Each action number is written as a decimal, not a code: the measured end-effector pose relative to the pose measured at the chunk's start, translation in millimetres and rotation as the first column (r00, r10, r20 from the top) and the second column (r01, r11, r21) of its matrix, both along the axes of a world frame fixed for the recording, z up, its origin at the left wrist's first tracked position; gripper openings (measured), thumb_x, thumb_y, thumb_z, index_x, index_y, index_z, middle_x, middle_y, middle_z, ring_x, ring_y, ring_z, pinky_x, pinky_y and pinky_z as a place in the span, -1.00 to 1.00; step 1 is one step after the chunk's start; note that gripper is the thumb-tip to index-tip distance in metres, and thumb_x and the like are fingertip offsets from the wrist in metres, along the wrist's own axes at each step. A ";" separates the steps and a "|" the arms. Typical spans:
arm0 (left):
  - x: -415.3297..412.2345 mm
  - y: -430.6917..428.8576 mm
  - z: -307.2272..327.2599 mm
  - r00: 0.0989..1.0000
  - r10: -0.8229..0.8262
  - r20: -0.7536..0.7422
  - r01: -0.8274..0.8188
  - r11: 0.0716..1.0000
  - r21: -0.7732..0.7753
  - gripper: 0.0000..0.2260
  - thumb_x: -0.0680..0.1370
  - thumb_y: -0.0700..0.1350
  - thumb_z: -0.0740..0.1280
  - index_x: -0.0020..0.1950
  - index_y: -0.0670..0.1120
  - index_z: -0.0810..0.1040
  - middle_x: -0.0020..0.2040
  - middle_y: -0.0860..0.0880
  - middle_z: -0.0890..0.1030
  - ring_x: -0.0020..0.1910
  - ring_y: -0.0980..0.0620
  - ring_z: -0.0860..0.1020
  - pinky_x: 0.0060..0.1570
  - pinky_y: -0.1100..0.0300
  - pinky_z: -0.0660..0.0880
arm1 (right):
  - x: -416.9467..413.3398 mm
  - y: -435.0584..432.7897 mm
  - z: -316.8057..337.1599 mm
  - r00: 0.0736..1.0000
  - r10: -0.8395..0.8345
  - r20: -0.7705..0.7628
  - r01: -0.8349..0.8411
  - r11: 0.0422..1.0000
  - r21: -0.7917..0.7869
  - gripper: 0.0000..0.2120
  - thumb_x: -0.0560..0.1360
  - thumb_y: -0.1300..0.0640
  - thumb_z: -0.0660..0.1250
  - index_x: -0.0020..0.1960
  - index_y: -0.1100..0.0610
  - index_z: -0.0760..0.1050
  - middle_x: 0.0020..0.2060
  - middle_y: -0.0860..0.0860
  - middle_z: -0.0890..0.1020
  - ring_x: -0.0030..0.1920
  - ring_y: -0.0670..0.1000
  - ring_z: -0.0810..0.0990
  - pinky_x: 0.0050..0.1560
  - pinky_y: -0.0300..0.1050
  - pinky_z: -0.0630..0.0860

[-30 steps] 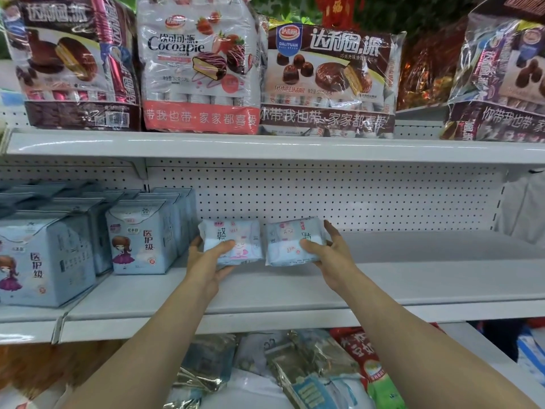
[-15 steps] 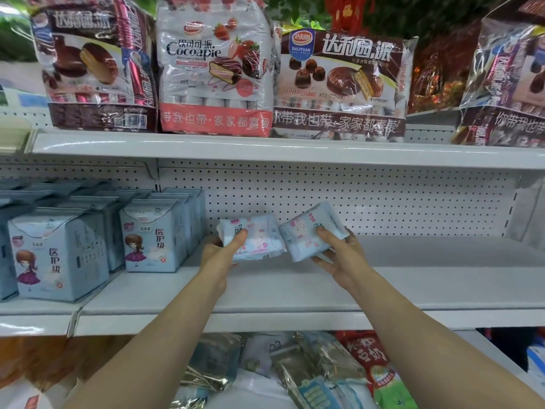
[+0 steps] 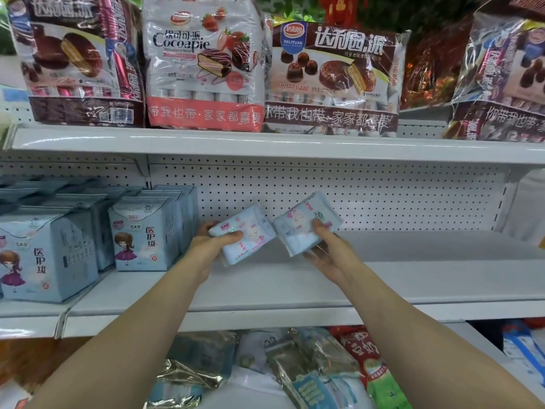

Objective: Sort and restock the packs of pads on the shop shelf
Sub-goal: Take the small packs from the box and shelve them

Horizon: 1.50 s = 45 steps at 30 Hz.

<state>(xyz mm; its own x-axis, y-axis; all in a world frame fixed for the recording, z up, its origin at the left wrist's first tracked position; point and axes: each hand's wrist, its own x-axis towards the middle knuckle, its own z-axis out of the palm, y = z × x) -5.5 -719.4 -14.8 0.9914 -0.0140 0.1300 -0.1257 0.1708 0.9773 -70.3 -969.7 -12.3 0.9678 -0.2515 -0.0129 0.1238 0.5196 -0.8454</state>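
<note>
The left hand (image 3: 206,246) grips one small pad pack (image 3: 243,237), the right hand (image 3: 327,249) pinches another pack (image 3: 306,222); both are tilted above the bare middle shelf (image 3: 413,278), probably for lining up beside the boxed pads (image 3: 144,231).

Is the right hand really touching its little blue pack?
Touching. The head view shows the right hand pinching the pack: thumb pressed on its front, fingers curled underneath.
</note>
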 end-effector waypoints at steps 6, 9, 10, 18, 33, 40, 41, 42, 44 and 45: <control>29.9 6.1 8.9 0.999 -0.034 0.022 0.030 0.983 0.181 -0.71 0.44 -0.20 0.55 0.02 -0.05 0.48 0.01 -0.06 0.65 -0.02 -0.09 0.62 -0.08 0.04 0.56 | 10.9 -0.9 9.4 0.993 0.114 0.005 -0.114 0.993 -0.026 -0.44 0.48 -0.15 0.42 0.39 0.06 0.43 0.26 0.17 0.61 0.18 0.23 0.65 -0.10 0.28 0.65; 45.7 9.3 13.0 0.997 -0.037 0.062 0.019 0.961 0.276 -0.76 0.46 -0.21 0.53 -0.07 -0.03 0.48 -0.06 -0.06 0.63 -0.02 -0.11 0.59 0.09 -0.03 0.56 | 22.1 -2.2 13.8 0.994 0.106 0.030 -0.103 0.991 -0.082 -0.57 0.51 0.02 0.45 0.34 0.07 0.47 0.12 0.10 0.69 0.09 0.14 0.68 -0.09 0.14 0.66; 51.6 11.2 14.0 0.997 -0.035 0.075 0.010 0.951 0.310 -0.77 0.47 -0.22 0.53 -0.07 -0.03 0.49 -0.08 -0.04 0.63 -0.03 -0.09 0.59 0.06 0.00 0.56 | 27.3 -3.0 14.3 0.995 0.100 0.025 -0.096 0.988 -0.121 -0.57 0.50 0.07 0.47 0.32 0.08 0.48 0.07 0.08 0.72 0.05 0.12 0.69 -0.05 0.11 0.65; 102.3 30.9 3.2 0.984 0.006 0.175 -0.051 0.967 0.251 -0.45 0.41 -0.28 0.55 0.36 -0.16 0.46 0.15 -0.12 0.63 0.06 -0.07 0.62 -0.02 0.09 0.60 | 76.5 3.1 19.4 0.998 0.055 0.019 -0.046 0.945 -0.325 -0.54 0.41 0.14 0.57 0.23 0.29 0.57 0.06 0.12 0.73 0.07 0.13 0.72 -0.01 -0.08 0.67; 169.6 29.7 -18.2 0.964 0.135 0.229 -0.203 0.930 0.306 -0.50 0.38 -0.31 0.58 0.24 -0.17 0.47 0.10 -0.10 0.65 0.04 -0.06 0.65 -0.15 0.15 0.60 | 110.6 -10.1 8.0 0.988 0.077 0.134 -0.018 0.917 -0.397 -0.63 0.44 0.10 0.54 0.21 0.19 0.63 0.08 0.07 0.73 0.11 0.08 0.71 0.13 -0.12 0.58; 189.9 28.3 -28.1 0.956 0.153 0.250 -0.238 0.904 0.356 -0.49 0.46 -0.25 0.53 0.35 -0.13 0.43 0.15 -0.07 0.60 0.07 -0.03 0.60 -0.16 0.26 0.53 | 129.3 -11.1 -2.9 0.990 0.064 0.130 0.000 0.898 -0.439 -0.59 0.42 0.09 0.56 0.20 0.26 0.63 0.05 0.11 0.73 0.11 0.13 0.71 0.23 -0.01 0.57; 192.3 27.8 -28.2 0.953 0.165 0.253 -0.252 0.896 0.366 -0.49 0.46 -0.24 0.53 0.35 -0.12 0.43 0.14 -0.06 0.59 0.07 -0.03 0.60 -0.15 0.26 0.52 | 132.0 -10.7 -4.4 0.990 0.053 0.128 0.008 0.900 -0.436 -0.57 0.42 0.09 0.56 0.20 0.27 0.62 0.05 0.12 0.74 0.10 0.13 0.71 0.21 -0.01 0.58; 194.7 27.2 -28.8 0.951 0.178 0.255 -0.266 0.888 0.375 -0.50 0.47 -0.22 0.53 0.35 -0.12 0.43 0.15 -0.06 0.59 0.08 -0.04 0.59 -0.12 0.24 0.52 | 134.7 -10.5 -5.9 0.991 0.045 0.128 0.015 0.902 -0.432 -0.57 0.41 0.10 0.56 0.19 0.29 0.61 0.04 0.12 0.74 0.09 0.13 0.71 0.18 -0.03 0.59; 198.7 25.6 -30.1 0.946 0.195 0.258 -0.285 0.879 0.383 -0.49 0.47 -0.21 0.53 0.36 -0.11 0.42 0.16 -0.06 0.58 0.11 -0.06 0.59 -0.08 0.20 0.52 | 138.5 -9.1 -8.0 0.990 0.041 0.131 0.020 0.901 -0.433 -0.61 0.42 0.11 0.56 0.15 0.30 0.61 0.01 0.12 0.74 0.08 0.13 0.72 0.14 -0.05 0.60; 199.6 24.2 -30.9 0.943 0.202 0.263 -0.295 0.874 0.386 -0.49 0.48 -0.21 0.52 0.37 -0.11 0.41 0.18 -0.07 0.58 0.12 -0.05 0.58 -0.09 0.22 0.51 | 139.4 -7.8 -8.8 0.990 0.038 0.134 0.024 0.901 -0.434 -0.62 0.42 0.12 0.56 0.14 0.30 0.60 0.00 0.12 0.74 0.07 0.13 0.72 0.09 -0.08 0.60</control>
<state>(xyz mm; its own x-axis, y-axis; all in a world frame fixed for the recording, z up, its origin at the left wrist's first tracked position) 194.1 -695.1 -45.7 0.9196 0.1310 0.3704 -0.3174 -0.3082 0.8968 69.1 -977.6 -21.1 0.9542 -0.1951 0.2270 0.2507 0.1067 -0.9622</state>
